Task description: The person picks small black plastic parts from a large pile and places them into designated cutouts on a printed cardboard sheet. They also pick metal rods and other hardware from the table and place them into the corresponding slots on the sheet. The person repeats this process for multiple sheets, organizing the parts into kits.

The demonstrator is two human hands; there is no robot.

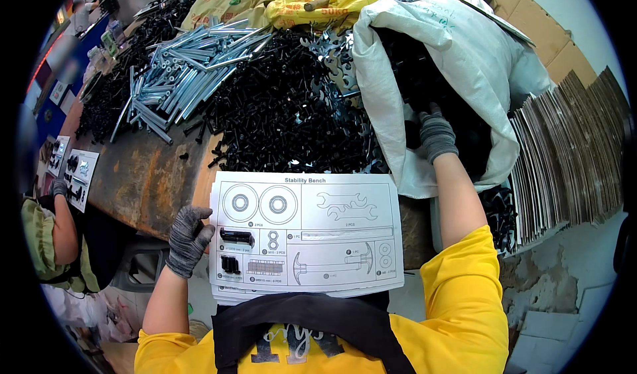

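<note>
A stack of printed parts sheets [345, 280] lies in front of me, with line drawings of discs, wrenches and bolts. Long black bolts [237, 238] rest on one drawn panel, and short black bolts [229, 264] sit on the panel below. My left hand [188, 241], in a grey glove, has its fingers curled at the left edge of the stack. My gloved right hand [436, 137] reaches into the mouth of a white woven sack [488, 82], fingers stretched toward dark contents. Its fingertips are partly lost against the black, and nothing shows in its grip.
Black bolts [285, 108] are heaped beyond the sheets, beside silvery rods [192, 75] and flat wrenches [340, 62]. Yellow sacks [318, 5] lie behind. Stacked cardboard [564, 155] stands at the right. At the far left, another person's gloved hand [60, 187] is by similar sheets [81, 175].
</note>
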